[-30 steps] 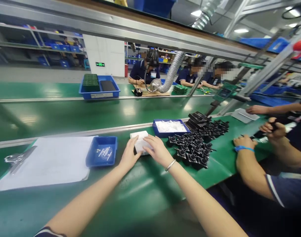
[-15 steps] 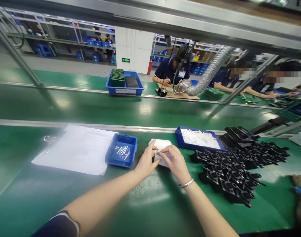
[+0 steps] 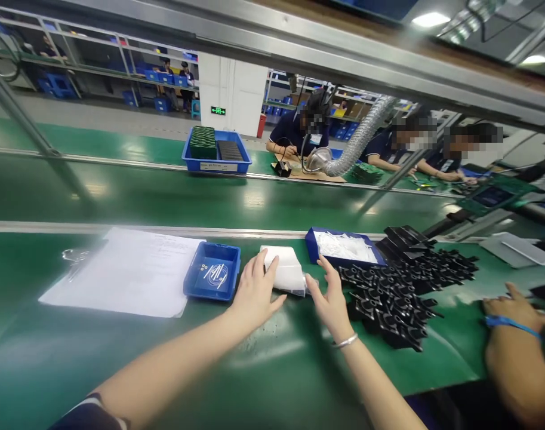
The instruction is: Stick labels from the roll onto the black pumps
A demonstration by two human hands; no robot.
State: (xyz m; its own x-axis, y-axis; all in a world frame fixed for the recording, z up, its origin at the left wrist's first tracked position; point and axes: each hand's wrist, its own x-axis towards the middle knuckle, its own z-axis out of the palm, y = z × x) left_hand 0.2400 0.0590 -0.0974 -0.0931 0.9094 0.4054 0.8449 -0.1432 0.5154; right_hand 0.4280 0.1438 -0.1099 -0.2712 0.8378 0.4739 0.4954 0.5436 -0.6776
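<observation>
A white block (image 3: 285, 269) lies on the green bench between two blue trays. My left hand (image 3: 255, 291) rests at its left side, fingers stretched out and touching its edge. My right hand (image 3: 330, 297) is just right of the block, fingers extended and slightly apart, beside a pile of black plastic parts (image 3: 402, 286). Neither hand grips anything that I can see.
A small blue tray (image 3: 212, 273) with screws and pins sits left of the block; papers on a clipboard (image 3: 124, 269) lie further left. A blue tray of white pieces (image 3: 344, 248) stands behind. A co-worker's hand (image 3: 514, 313) with a blue wristband is at the right. Conveyor belt beyond.
My hands have parted from pinching the near edge of the white block: the left now lies open at its side, the right has shifted toward the black parts.
</observation>
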